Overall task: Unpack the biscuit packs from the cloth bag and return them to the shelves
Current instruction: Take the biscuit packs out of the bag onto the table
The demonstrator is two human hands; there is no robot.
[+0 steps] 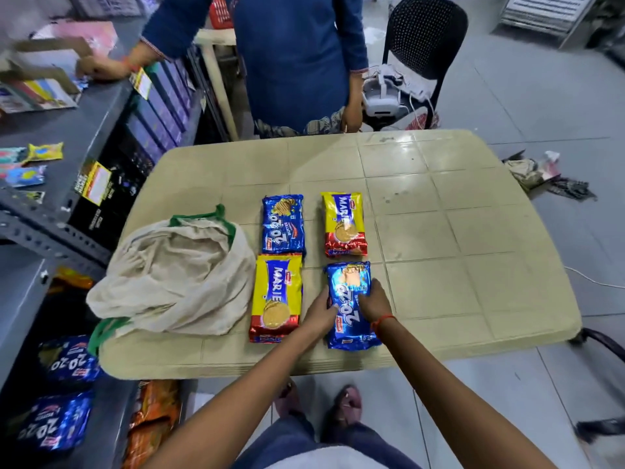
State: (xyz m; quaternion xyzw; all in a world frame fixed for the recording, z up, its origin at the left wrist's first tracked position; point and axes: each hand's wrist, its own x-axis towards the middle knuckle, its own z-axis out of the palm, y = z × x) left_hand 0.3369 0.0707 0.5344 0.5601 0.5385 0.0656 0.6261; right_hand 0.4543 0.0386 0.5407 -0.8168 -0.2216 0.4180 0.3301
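On the beige plastic table [439,204] lie four biscuit packs in a two-by-two grid. A blue 20-20 pack [283,224] and a yellow Marie pack [344,225] form the far row. A second Marie pack [276,296] lies near left. The near right blue 20-20 pack [350,289] lies flat, and both my hands rest on it: my left hand [319,314] on its left edge, my right hand [373,304] on its right edge. The cream cloth bag [176,269] with green trim slumps at the table's left.
Grey metal shelves [44,231] run along the left, with more blue 20-20 packs [72,358] and orange packs [154,421] low down. A person in blue [297,62] stands beyond the table. A black chair [422,45] stands behind it.
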